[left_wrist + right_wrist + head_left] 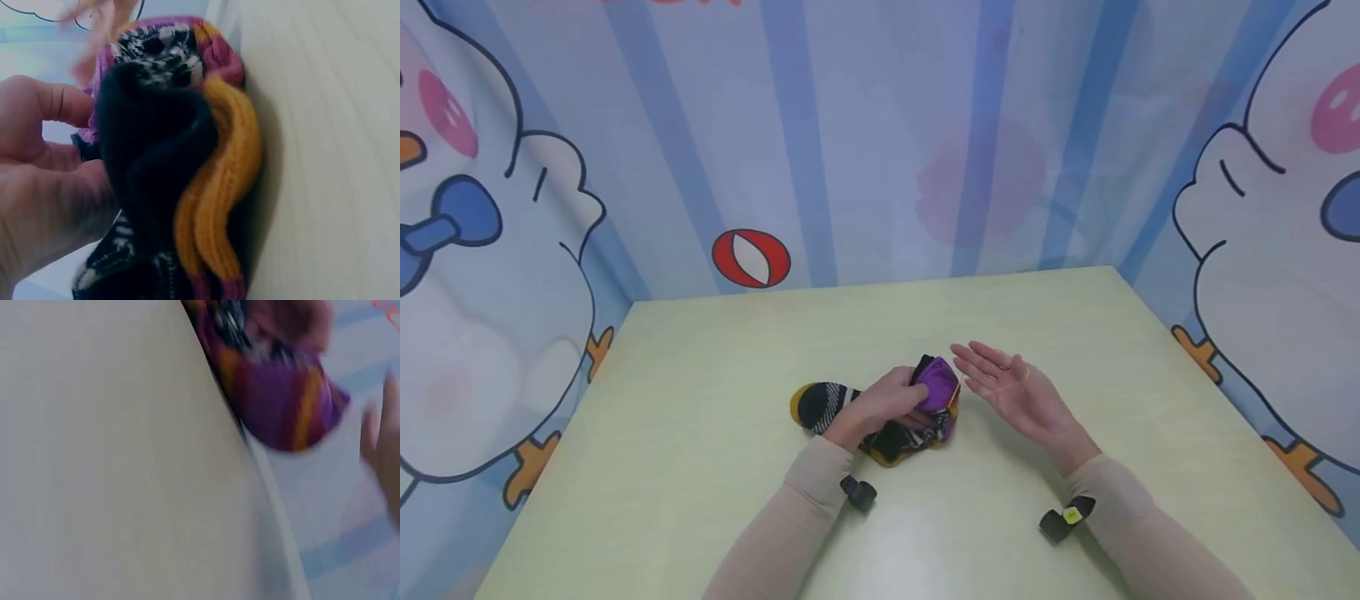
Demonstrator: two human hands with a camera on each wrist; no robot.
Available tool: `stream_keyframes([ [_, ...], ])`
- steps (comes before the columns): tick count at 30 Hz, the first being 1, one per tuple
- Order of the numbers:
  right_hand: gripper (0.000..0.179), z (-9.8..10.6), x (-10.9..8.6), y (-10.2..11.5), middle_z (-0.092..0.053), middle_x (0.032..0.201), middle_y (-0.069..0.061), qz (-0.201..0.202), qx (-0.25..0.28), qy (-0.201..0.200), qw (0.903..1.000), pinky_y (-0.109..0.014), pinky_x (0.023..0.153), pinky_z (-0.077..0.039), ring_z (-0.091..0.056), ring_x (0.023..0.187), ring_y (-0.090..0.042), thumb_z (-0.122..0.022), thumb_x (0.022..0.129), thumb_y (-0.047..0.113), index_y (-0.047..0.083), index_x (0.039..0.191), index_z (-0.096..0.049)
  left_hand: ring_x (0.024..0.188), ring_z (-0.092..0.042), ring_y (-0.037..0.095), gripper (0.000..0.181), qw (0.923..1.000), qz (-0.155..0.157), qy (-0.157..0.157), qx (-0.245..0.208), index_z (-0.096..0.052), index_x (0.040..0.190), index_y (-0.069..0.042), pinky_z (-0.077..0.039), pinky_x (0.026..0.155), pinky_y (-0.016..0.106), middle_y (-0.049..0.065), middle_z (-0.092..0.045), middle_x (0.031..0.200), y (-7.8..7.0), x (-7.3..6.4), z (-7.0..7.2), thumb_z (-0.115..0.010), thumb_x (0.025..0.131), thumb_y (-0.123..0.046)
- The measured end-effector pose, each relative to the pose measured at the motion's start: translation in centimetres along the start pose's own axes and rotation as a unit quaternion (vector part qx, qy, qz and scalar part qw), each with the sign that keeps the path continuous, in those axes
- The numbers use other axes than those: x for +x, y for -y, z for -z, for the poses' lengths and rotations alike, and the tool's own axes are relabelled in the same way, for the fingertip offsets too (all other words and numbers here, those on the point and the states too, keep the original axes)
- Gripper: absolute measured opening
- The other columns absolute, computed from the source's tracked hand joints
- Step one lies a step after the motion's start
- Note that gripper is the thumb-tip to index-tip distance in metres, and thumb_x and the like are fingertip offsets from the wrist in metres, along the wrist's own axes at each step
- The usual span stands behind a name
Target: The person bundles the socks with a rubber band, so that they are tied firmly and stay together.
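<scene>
A bundle of patterned socks [820, 406] lies on the table, in black, white, mustard yellow and purple. One black end with a yellow tip stretches left, while the purple part [937, 385] is folded up at the right. My left hand [880, 404] pinches the socks near that purple fold, thumb on top. In the left wrist view, mustard and black knit layers [156, 144] hang beside the hand [50, 181]; how many socks there are I cannot tell. Just right of the bundle, my right hand [1018, 396] is held palm up with extended fingers, apart from the fabric.
The pale yellow-green table [700, 500] reaches back to a blue striped backdrop [880, 150] with a red ball print. Cartoon bird panels [497, 358] stand at both sides. A small black camera is strapped to each wrist.
</scene>
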State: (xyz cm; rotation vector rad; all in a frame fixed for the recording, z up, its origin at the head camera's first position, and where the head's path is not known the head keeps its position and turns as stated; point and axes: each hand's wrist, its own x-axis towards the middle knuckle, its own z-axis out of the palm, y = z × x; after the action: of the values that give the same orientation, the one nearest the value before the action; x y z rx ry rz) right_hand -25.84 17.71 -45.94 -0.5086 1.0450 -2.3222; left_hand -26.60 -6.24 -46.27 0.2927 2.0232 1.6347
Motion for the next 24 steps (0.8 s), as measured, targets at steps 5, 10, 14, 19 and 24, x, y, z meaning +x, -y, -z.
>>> stream_keyframes([
  [5,0.069,-0.9,0.8,-1.2,-0.008,0.163,-0.024,0.063,-0.048,-0.122,0.9893,-0.048,0.116,-0.024,-0.010,0.151,-0.035,-0.043,0.105,0.001,-0.004,0.157,0.002,0.096,-0.070,0.036,0.035,0.9999,-0.010,-0.006,-0.009,-0.043,0.134,0.008,-0.058,0.081,0.045,0.026,-0.061,0.120,-0.2,-0.1,-0.5,-0.040,0.102,-0.007],
  [10,0.093,-1.6,0.6,-1.6,-0.028,0.160,-0.018,0.038,-0.350,-0.113,0.9292,-0.041,0.111,-0.035,-0.023,0.149,-0.030,-0.074,0.090,0.007,-0.003,0.158,-0.012,0.097,-0.069,0.035,0.029,0.9997,-0.014,-0.018,0.010,-0.042,0.129,0.005,-0.057,0.082,0.045,0.024,-0.059,0.118,-0.5,-0.2,-1.1,-0.040,0.103,-0.007],
  [14,0.105,-2.3,0.7,-1.5,-0.022,0.160,-0.020,0.022,-0.471,-0.084,0.8781,-0.044,0.108,-0.038,-0.018,0.149,-0.035,-0.083,0.083,0.012,-0.003,0.158,-0.010,0.098,-0.068,0.032,0.025,0.9989,-0.025,-0.006,0.040,-0.043,0.126,0.002,-0.057,0.082,0.043,0.020,-0.057,0.115,-0.9,-0.2,-1.3,-0.041,0.103,-0.008],
  [19,0.106,-2.5,1.6,-1.6,-0.029,0.148,-0.031,0.042,-0.614,-0.069,0.7853,-0.044,0.100,-0.048,-0.039,0.134,-0.040,-0.086,0.079,0.014,-0.010,0.154,-0.015,0.096,-0.066,0.029,0.025,0.9978,-0.037,0.004,0.055,-0.042,0.127,0.001,-0.057,0.081,0.041,0.019,-0.056,0.114,-1.1,-0.2,-1.2,-0.039,0.104,-0.006],
  [24,0.110,-2.6,1.8,-1.7,-0.040,0.139,-0.031,0.042,-0.688,-0.055,0.7228,-0.049,0.099,-0.047,-0.053,0.118,-0.036,-0.092,0.072,0.021,-0.012,0.151,-0.023,0.090,-0.067,0.027,0.024,0.9970,-0.046,0.011,0.061,-0.043,0.125,0.001,-0.058,0.078,0.039,0.019,-0.058,0.111,-0.8,-0.3,-1.5,-0.040,0.102,-0.004],
])
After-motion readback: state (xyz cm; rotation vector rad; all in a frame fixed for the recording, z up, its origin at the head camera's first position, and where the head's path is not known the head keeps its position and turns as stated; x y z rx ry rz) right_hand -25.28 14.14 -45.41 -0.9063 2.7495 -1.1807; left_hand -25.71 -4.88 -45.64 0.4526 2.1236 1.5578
